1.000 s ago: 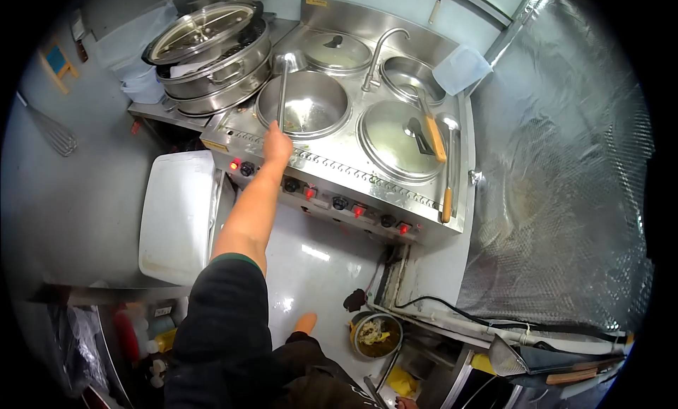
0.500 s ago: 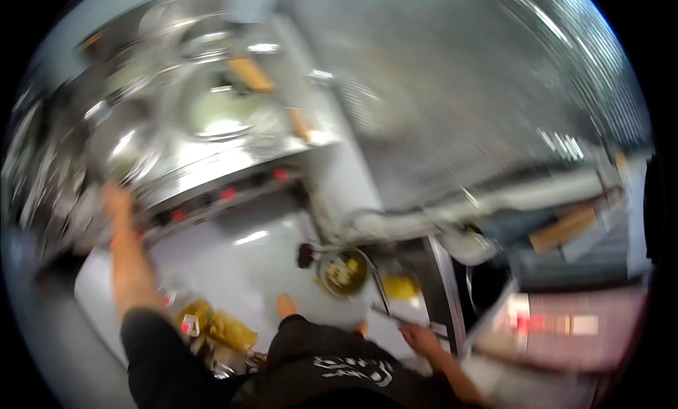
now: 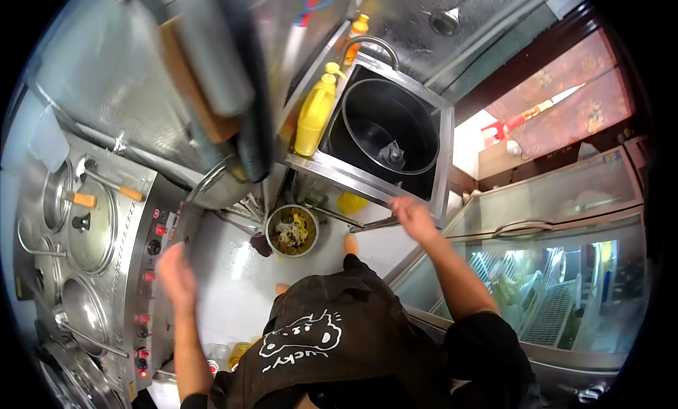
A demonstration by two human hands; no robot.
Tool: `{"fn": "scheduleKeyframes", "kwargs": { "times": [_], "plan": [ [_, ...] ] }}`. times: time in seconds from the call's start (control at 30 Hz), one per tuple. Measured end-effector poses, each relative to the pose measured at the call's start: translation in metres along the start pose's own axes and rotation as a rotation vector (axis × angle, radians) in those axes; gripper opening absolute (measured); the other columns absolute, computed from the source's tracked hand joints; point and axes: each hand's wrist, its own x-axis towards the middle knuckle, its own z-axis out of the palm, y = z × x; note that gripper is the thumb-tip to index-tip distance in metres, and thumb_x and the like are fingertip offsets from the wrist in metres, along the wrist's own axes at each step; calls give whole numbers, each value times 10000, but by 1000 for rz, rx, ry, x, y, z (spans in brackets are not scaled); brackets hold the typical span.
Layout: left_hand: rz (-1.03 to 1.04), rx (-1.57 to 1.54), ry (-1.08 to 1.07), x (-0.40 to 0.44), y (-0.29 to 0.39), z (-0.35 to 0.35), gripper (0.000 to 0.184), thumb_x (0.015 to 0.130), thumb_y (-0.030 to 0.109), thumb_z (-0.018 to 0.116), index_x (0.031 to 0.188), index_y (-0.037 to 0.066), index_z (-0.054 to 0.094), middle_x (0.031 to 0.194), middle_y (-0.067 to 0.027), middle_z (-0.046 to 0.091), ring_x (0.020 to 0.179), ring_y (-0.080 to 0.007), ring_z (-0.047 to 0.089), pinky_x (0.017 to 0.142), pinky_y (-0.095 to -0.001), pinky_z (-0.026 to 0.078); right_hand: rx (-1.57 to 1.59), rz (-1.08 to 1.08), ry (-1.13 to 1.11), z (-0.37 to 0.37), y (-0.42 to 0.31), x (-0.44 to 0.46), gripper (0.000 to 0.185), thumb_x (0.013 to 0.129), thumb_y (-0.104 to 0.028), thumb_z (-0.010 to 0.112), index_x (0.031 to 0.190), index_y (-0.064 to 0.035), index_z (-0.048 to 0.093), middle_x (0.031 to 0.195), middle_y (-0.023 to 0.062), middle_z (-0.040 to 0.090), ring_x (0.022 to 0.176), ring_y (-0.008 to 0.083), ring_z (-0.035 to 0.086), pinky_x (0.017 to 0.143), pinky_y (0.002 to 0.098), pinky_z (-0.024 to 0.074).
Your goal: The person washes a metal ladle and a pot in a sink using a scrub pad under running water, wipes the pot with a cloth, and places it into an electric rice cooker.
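My left hand (image 3: 176, 275) is stretched out beside the stove front (image 3: 145, 289) with its red-lit knobs. It is smeared by motion, so its fingers do not show clearly. My right hand (image 3: 413, 218) is at the front edge of the sink unit (image 3: 367, 184), fingers curled in. A thin dark edge runs up to it from the left; whether the hand grips that edge I cannot tell. In the sink stands a large black tub (image 3: 357, 130) with a small clear bag (image 3: 392, 155) inside. A yellow jug (image 3: 314, 119) is on the sink's left rim.
A metal pot (image 3: 316, 234) of food scraps stands on the floor ahead of my feet. Lidded pots (image 3: 92, 232) and ladles sit in the stove at left. A glass-fronted fridge (image 3: 565, 225) is at right. Blurred hanging boards (image 3: 205, 91) jut in at the upper left.
My view has turned right, bringing the sink and fridge into fuller sight. My left hand has left the far side of the stove and come nearer. My right hand appears higher in view.
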Motion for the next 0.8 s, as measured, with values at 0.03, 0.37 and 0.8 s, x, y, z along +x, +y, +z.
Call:
{"fn": "scheduleKeyframes", "kwargs": {
  "times": [0.03,0.37,0.8],
  "plan": [
    [-37,-57,-105,15,26,36,449,774,-79,510,1207,-4,601,1150,-168,607,1108,-335,559,980,-408,432,2,45,59,-12,16,13,232,967,-179,513,1044,-36,679,1038,182,664,904,358,652,833,401,521],
    [-88,-404,-324,199,243,292,486,919,143,595,1364,3,460,1290,-220,524,1205,-390,501,1027,-421,394,-127,240,-153,-12,229,202,434,887,-276,638,1269,-79,577,1268,201,561,1211,363,525,981,415,460],
    [-794,-648,-299,245,259,450,603,871,-4,547,1446,29,371,1397,-229,479,1291,-353,480,1094,-372,346,-401,-217,-1214,176,278,207,354,964,-226,493,1282,-70,510,1263,231,566,1134,412,585,956,462,478]
  ]
}}
